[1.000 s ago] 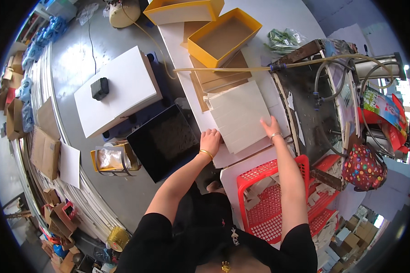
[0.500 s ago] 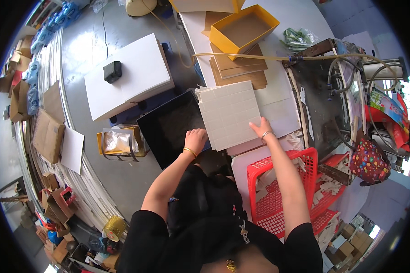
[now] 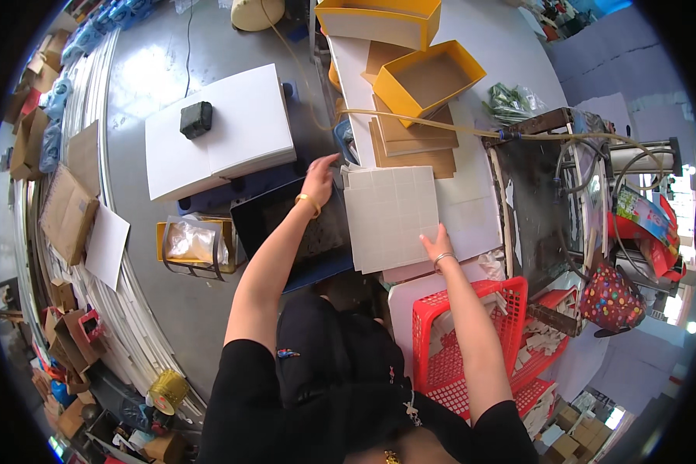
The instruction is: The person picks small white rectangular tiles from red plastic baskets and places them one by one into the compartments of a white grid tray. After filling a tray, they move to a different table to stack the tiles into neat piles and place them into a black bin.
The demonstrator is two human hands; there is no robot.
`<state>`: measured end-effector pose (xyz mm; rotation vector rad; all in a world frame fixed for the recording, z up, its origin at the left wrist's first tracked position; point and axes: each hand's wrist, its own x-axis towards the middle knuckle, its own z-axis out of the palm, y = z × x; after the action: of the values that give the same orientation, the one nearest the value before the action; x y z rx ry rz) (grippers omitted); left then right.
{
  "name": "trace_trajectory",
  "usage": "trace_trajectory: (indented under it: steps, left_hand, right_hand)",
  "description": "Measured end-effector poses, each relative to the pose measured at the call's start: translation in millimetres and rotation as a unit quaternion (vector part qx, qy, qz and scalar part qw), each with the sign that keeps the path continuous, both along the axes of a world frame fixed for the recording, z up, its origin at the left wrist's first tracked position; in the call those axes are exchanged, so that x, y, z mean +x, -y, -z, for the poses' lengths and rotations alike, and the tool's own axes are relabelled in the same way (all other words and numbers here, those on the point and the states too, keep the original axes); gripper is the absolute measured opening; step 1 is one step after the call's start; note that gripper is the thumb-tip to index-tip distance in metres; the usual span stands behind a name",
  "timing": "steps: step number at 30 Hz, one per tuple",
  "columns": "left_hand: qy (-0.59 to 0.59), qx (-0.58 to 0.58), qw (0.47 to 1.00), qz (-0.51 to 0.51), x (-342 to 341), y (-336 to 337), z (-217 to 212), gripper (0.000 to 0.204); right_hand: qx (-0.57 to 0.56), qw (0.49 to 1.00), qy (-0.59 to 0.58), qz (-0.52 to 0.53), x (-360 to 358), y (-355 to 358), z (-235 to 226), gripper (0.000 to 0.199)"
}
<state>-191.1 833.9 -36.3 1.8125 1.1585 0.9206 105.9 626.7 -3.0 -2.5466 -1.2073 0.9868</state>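
A stack of off-white card sheets scored into rectangles [image 3: 392,216] lies on the table in front of me, its edges slightly uneven. My right hand [image 3: 438,247] rests at its near right edge, thumb and forefinger apart, touching the card. Off the stack's far left corner is my left hand [image 3: 319,182], its fingers stretched out and nothing visible in them. Below that hand stands an open black crate [image 3: 249,223], its dark inside partly hidden by my forearm.
A dark block [image 3: 196,120] sits on a pile of white sheets [image 3: 240,147] at the left. Yellow boxes [image 3: 433,77] and brown cardboard pieces [image 3: 417,147] lie beyond the stack. A red plastic basket [image 3: 421,340] with white scraps stands near right. A hose [image 3: 472,131] crosses the table.
My left hand has moved from the stack's near left side, over the crate, up to its far left corner, fingers extending. My right hand stays at the right edge. The view has shifted slightly.
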Motion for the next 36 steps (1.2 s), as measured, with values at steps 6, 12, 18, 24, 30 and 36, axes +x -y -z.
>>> trace_trajectory:
  steps: [6, 12, 18, 24, 30, 36]
  left_hand:
    - [-0.093, -0.132, 0.981, 0.104, 29, -7, -26, 0.051]
    - [-0.006, -0.092, 0.995, 0.034, 26, 7, 17, 0.051]
    - [0.167, -0.275, 0.947, 0.025, 26, 18, 29, 0.075]
    - [0.369, -0.386, 0.824, -0.189, 33, 65, -3, 0.065]
    - [0.354, -0.556, 0.729, -0.186, 54, 161, 19, 0.066]
    - [0.292, -0.465, 0.805, -0.223, 73, 177, 19, 0.066]
  right_hand:
    - [-0.002, 0.999, 0.012, 0.033, -9, 7, -1, 0.076]
    - [0.001, 0.999, 0.006, 0.052, -14, 4, -6, 0.075]
    - [0.004, 0.998, 0.019, 0.054, -14, 5, -4, 0.076]
    - [-0.002, 0.999, 0.013, 0.048, -9, 5, 1, 0.081]
    - [-0.015, 0.997, -0.023, 0.072, -6, 7, 5, 0.088]
    - [-0.017, 0.997, -0.047, 0.059, -7, 11, -1, 0.099]
